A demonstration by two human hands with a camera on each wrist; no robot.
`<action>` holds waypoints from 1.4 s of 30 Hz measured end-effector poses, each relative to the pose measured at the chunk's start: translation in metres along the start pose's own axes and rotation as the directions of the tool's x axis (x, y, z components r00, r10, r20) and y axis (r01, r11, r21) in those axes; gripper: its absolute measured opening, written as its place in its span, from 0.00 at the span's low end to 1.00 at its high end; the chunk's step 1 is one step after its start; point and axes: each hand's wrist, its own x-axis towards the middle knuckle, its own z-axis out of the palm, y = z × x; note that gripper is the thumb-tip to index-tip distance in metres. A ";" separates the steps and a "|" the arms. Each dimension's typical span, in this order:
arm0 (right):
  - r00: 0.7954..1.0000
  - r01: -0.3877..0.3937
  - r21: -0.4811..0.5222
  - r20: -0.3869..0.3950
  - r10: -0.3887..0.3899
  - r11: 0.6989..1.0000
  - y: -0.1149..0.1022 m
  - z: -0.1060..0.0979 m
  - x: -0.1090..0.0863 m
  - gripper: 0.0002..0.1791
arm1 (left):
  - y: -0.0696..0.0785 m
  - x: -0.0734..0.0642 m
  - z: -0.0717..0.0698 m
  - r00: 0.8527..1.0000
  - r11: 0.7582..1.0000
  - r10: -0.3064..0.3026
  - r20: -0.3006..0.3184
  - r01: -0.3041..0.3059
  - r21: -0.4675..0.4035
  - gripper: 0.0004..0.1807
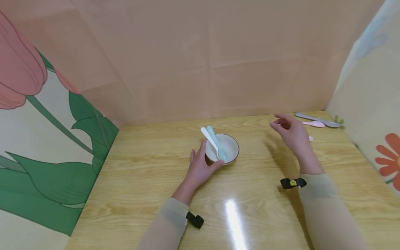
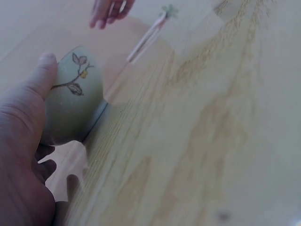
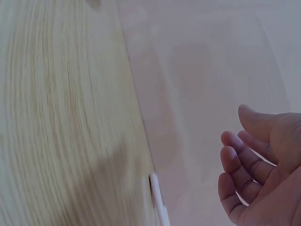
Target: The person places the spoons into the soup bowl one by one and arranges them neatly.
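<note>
My left hand [image 1: 200, 166] holds a small bowl [image 1: 232, 147] with a dark rim, its thumb at the near edge and its fingers round the left side. In the left wrist view, a branch with leaves decorates the outer wall of the bowl [image 2: 75, 110]. A white spoon [image 1: 210, 138] and a light blue spoon [image 1: 222, 154] lean side by side in the bowl, handles over the far left rim. To the right, my right hand [image 1: 295, 135] is raised over the table, fingers loosely bent, holding nothing, as the right wrist view also shows.
Beyond my right hand, a long grey utensil [image 1: 332, 123] and a pink utensil [image 1: 316, 123] lie at the table's back right corner. A small pink end [image 1: 310, 138] shows beside the hand. A pinkish sheet [image 1: 175, 86] stands along the back edge of the wooden table [image 1: 140, 194].
</note>
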 end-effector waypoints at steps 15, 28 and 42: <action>0.997 -0.073 0.030 -0.006 0.073 0.997 0.042 -0.013 0.012 0.35 | 0.002 0.002 -0.005 1.000 1.000 -0.013 0.010 0.013 0.025 0.60; 0.989 -0.139 0.026 0.045 0.138 0.990 0.079 -0.030 0.017 0.42 | 0.001 0.002 -0.004 1.000 1.000 -0.002 0.007 0.002 0.020 0.60; 0.982 -0.151 -0.032 0.108 0.154 0.988 0.100 -0.027 0.018 0.39 | -0.004 0.001 0.001 1.000 1.000 0.002 0.007 -0.002 0.006 0.61</action>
